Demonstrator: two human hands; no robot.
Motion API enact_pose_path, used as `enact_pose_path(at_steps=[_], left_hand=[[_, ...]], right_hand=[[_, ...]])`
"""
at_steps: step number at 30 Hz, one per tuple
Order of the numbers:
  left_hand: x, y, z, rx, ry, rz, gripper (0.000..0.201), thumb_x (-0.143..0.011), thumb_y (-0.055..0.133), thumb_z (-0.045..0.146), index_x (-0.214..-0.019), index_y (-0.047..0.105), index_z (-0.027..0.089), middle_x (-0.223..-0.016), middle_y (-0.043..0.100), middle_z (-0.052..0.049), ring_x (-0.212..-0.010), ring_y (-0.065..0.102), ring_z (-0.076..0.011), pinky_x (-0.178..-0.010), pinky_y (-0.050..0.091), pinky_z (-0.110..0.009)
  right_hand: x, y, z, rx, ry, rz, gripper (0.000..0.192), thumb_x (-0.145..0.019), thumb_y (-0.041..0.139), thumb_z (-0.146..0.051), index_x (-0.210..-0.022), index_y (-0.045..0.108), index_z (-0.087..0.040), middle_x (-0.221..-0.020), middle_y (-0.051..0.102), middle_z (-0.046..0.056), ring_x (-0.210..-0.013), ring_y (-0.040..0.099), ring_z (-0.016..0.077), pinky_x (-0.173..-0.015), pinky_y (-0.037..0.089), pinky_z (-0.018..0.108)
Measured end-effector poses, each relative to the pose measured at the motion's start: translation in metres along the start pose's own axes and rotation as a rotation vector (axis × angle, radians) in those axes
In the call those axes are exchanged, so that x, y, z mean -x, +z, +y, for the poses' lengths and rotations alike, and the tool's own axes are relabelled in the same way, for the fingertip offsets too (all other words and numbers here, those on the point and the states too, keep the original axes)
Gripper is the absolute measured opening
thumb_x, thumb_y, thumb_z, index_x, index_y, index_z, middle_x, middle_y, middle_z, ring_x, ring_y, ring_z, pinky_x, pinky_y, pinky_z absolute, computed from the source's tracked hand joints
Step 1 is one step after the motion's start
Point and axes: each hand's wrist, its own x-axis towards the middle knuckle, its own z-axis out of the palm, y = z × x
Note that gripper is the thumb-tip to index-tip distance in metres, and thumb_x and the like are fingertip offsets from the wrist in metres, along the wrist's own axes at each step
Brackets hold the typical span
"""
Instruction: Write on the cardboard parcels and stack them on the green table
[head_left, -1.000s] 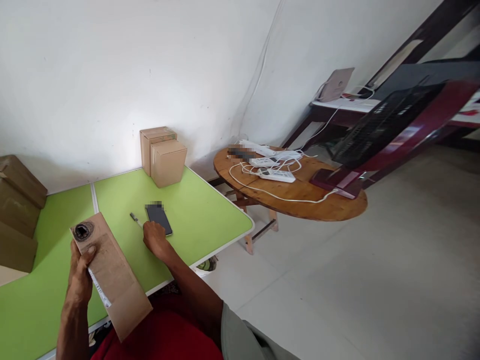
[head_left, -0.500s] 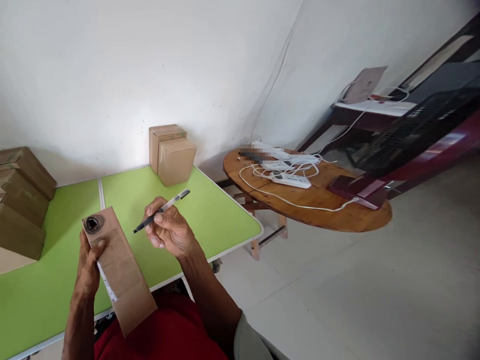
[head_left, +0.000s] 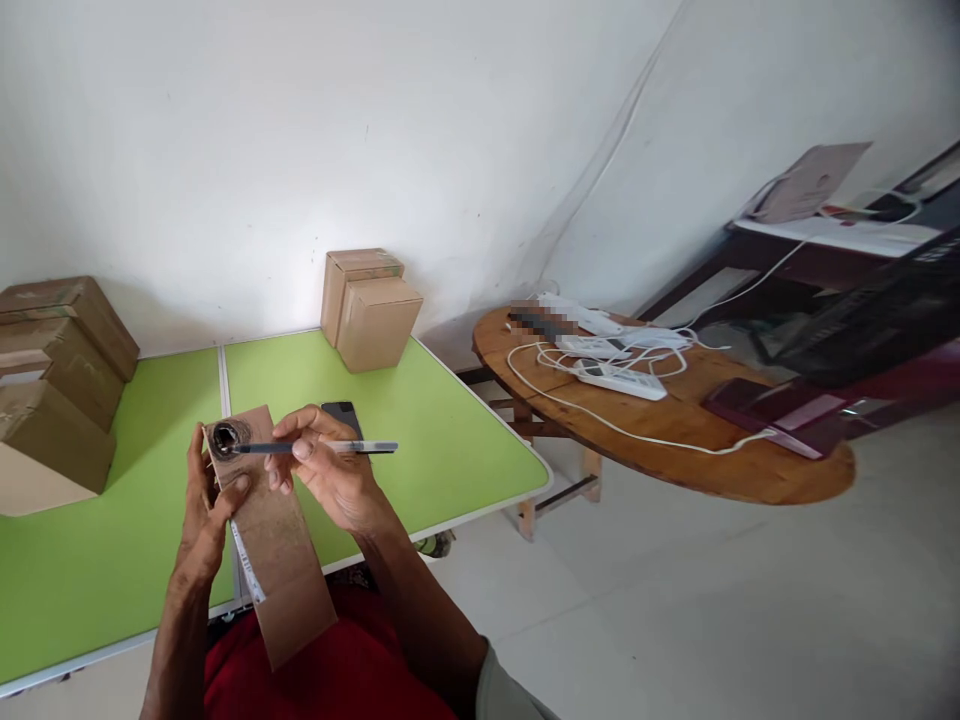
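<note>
My left hand (head_left: 206, 510) is closed around the left edge of a long, narrow cardboard box (head_left: 281, 540), its thumb lying on the front face. Near the top of that face is a round hole ringed with dark ink scribbles. A pen (head_left: 367, 447) with a dark grip and clear barrel is pinched in my right hand (head_left: 326, 468). Its tip points left and meets the inked ring or hovers just over it; which one I cannot tell. A white printed strip shows along the box's left edge. Behind my right hand a dark phone-like slab (head_left: 343, 412) lies partly hidden on the table.
Cardboard boxes (head_left: 60, 390) sit at the left of the green table (head_left: 465, 450), and two more boxes (head_left: 379, 325) stand near the wall. To the right, a round wooden table (head_left: 720, 465) carries white power strips (head_left: 619, 380) with tangled cables and a maroon box (head_left: 780, 410).
The pen has moved left onto or close to the inked ring and now lies nearly level. My view has shifted left, and the dark slab has come into sight behind my right hand.
</note>
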Motion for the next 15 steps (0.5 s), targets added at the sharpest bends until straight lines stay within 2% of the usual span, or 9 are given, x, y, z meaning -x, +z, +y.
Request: enact_pose_path(at_steps=[4, 7, 15], left_hand=[[0.0043, 0.0040, 0.0067, 0.003, -0.047, -0.021, 0.122, -0.076, 0.089, 0.064, -0.178, 0.035, 0.027, -0.172, 0.054, -0.019, -0.157, 0.053, -0.0447, -0.121, 0.052, -0.055], [0.0056, 0.0053, 0.0087, 0.007, -0.058, -0.029, 0.129, -0.075, 0.089, 0.065, -0.181, 0.027, 0.025, -0.172, 0.054, -0.020, -0.158, 0.053, -0.0450, -0.123, 0.051, -0.056], [0.0056, 0.0039, 0.0098, 0.003, -0.032, -0.032, 0.124, -0.076, 0.089, 0.067, -0.179, 0.032, 0.026, -0.172, 0.054, -0.019, -0.159, 0.052, -0.0452, -0.123, 0.051, -0.054]], right_hand=[[0.0034, -0.0016, 0.0066, 0.129, -0.061, 0.044, 0.042, -0.091, 0.089, -0.062, -0.100, 0.074, -0.024, -0.075, 0.070, -0.001, -0.060, 0.061, 0.0139, -0.059, 0.052, 0.029], [0.0058, 0.0004, 0.0082, 0.224, -0.084, 0.086, 0.036, -0.094, 0.088, -0.056, -0.102, 0.080, -0.023, -0.080, 0.072, 0.000, -0.064, 0.062, 0.0140, -0.062, 0.054, 0.029], [0.0079, 0.0063, 0.0072, 0.378, -0.161, 0.108, 0.026, -0.096, 0.085, -0.050, -0.097, 0.087, -0.024, -0.089, 0.075, 0.003, -0.072, 0.064, 0.0156, -0.065, 0.055, 0.030]])
